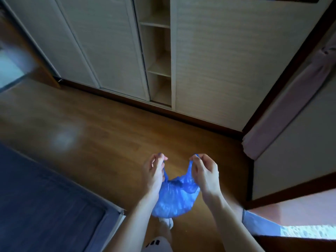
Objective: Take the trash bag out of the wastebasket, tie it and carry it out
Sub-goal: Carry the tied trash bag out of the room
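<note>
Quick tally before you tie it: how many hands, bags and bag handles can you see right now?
Hands: 2, left hand and right hand, each pinching a handle
Bags: 1, blue bag, hanging between them
Handles: 2, left handle and right handle, not yet tied
Total: 5

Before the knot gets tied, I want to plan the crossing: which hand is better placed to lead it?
Neither clearly. The left hand and right hand each pinch one handle of the blue trash bag, level and apart, with the bag hanging between them. The right hand's handle looks bunched thicker, so the left might cross over more easily.
</note>
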Motion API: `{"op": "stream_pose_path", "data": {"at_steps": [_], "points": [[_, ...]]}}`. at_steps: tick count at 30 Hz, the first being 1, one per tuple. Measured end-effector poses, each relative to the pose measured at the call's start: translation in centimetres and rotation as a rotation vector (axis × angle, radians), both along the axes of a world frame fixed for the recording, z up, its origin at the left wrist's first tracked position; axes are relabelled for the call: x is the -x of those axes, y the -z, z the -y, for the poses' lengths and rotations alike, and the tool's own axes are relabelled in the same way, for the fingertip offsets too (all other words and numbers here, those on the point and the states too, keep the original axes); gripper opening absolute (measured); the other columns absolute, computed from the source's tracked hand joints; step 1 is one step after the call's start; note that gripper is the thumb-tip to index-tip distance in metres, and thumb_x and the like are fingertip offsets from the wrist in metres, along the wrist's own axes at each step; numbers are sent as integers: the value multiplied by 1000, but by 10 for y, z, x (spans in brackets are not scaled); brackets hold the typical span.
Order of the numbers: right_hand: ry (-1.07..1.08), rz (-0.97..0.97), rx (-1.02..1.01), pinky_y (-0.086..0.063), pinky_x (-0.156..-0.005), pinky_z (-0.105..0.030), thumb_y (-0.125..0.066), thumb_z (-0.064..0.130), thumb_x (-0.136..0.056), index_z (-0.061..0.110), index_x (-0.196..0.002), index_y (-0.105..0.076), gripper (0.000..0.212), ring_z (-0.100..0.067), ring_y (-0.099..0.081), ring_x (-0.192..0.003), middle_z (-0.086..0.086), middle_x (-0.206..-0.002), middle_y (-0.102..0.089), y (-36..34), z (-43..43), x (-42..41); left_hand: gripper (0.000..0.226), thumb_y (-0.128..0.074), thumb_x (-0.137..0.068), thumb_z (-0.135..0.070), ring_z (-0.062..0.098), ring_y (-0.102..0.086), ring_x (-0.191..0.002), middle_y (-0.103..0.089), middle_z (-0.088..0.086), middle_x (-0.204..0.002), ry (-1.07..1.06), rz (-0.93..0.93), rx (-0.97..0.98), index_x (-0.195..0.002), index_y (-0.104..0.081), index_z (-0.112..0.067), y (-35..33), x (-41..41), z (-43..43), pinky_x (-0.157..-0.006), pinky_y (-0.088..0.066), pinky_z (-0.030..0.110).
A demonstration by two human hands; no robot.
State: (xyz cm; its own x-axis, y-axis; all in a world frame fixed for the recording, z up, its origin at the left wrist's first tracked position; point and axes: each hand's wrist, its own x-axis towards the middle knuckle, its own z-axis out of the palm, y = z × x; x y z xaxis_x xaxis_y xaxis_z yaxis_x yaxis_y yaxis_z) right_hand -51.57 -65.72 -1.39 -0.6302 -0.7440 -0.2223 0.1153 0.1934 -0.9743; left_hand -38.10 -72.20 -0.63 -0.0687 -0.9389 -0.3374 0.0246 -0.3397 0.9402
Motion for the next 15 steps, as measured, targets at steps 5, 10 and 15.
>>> {"op": "stream_pose_path", "data": {"at_steps": [5, 10, 15], "points": [[-51, 2, -25, -31, -42, -23, -58, 35, -82, 11, -76, -64, 26, -9, -36, -44, 14, -46, -41, 2, 85, 9, 21, -60, -76, -42, 9, -50, -56, -51, -9, -57, -35, -7, -71, -63, -65, -27, 3, 6, 77, -44, -29, 21], [-75, -29, -18, -34, -42, -20, -57, 36, -84, 19, -74, -70, 23, -5, -41, -44, 12, -48, -47, -13, 192, 12, 23, -61, -65, -53, 1, -38, -40, -42, -13, -47, -25, -55, -86, -61, -66, -31, -1, 9, 179, -36, -25, 17], [-96, -63, 9, -34, -42, -19, -56, 24, -89, 22, -75, -74, 23, -5, -40, -43, 11, -46, -48, -21, 284, 5, 23, -58, -65, -57, 0, -49, -53, -55, -18, -57, -53, -10, -81, -65, -67, -36, -6, 1, 265, -40, -34, 16]]}}
